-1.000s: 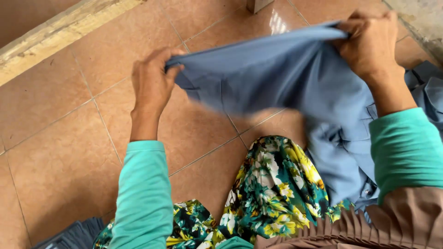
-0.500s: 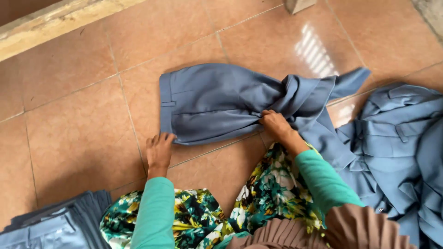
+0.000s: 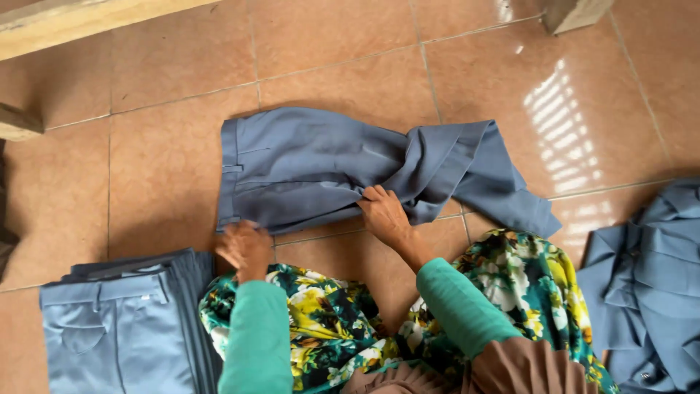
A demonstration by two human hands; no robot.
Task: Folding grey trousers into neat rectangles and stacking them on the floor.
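— Just below my hands, what is that?

— My lap, in a floral skirt (image 3: 321, 321). My left hand (image 3: 244, 248) is at the near corner of the waistband of the grey-blue trousers (image 3: 306, 168). It is blurred, so I cannot tell whether it grips the cloth or only touches it. My right hand (image 3: 385, 215) lies on the near edge of the same trousers, fingers loosely together, pressing down rather than clamped.

— Where do the trousers lie?

— On the tiled floor (image 3: 350, 73), just beyond both hands. Their long axis runs across me, with the waistband out past my left hand. The legs trail off past my right hand, where they are twisted and bunched.

— Which step would you call this?

— Spreading them flat, I judge. The waist end looks smooth and the leg end does not. Any fold would call for those legs to be pulled straight and laid one on the other.

— And further out?

— Left of my left hand is a stack of folded trousers (image 3: 117, 328). Well right of my right hand is a loose heap (image 3: 649, 292) of the same cloth.
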